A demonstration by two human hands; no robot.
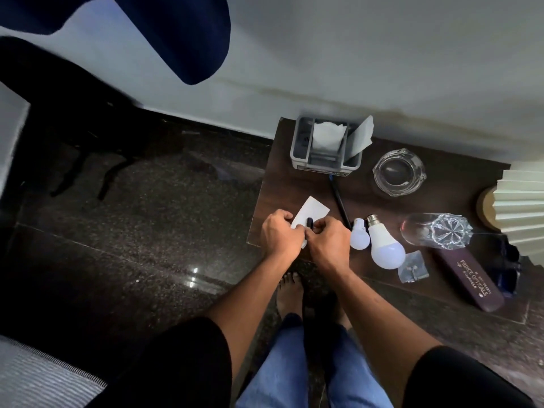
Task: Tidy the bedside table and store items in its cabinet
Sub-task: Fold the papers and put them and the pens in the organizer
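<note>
While both hands meet at the table's (294, 184) near-left corner, the left hand (279, 234) pinches the white paper (310, 212). The right hand (328, 241) grips a small dark object (309, 222), upright between them. The black pen (340, 201) lies just right, pointing away.

The tabletop (297, 189) is dark wood-grain with a dull sheen, and the floor (147, 231) beside it is speckled dark stone, polished glossy. The grey organiser (297, 148) looks like matt plastic holding white paper; the ashtray (399, 172) and the cut tumbler (435, 231) are clear glass. The two bulbs (385, 251) are smooth frosted white, the larger with a metal cap, and the spectacle case (471, 278) is maroon with a soft leather-like finish.
</note>
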